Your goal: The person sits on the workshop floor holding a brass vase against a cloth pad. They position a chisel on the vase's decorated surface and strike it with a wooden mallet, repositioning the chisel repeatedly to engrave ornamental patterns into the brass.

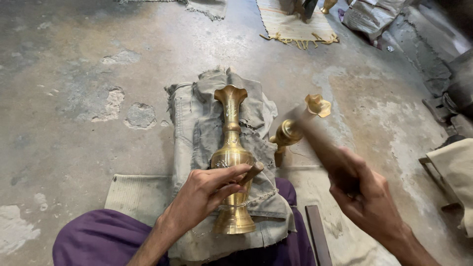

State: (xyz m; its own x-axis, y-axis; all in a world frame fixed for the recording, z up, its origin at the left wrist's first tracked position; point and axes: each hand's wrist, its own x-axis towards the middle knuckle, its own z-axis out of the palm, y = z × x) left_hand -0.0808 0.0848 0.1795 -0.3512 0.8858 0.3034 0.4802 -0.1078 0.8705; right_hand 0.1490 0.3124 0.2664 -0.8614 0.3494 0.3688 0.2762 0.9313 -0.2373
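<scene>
A tall brass vase (pixel 230 148) with a flared mouth lies on a folded grey cloth (pixel 197 128) over my lap. My left hand (pixel 207 192) rests on the vase's belly and pinches a short wooden-handled tool (pixel 252 172) against it. My right hand (pixel 362 189) is raised at the right, gripping a stick-like handle (pixel 308 130) that is blurred with motion and points toward the vase. A second brass vase (pixel 295 125) lies on the floor behind that handle.
Cracked concrete floor all around. A flat dark bar (pixel 318 234) lies by my right leg. A fringed mat (pixel 293 22) and a sack (pixel 369 17) are at the far top. Dark objects and a cloth-covered thing (pixel 456 167) stand at the right edge.
</scene>
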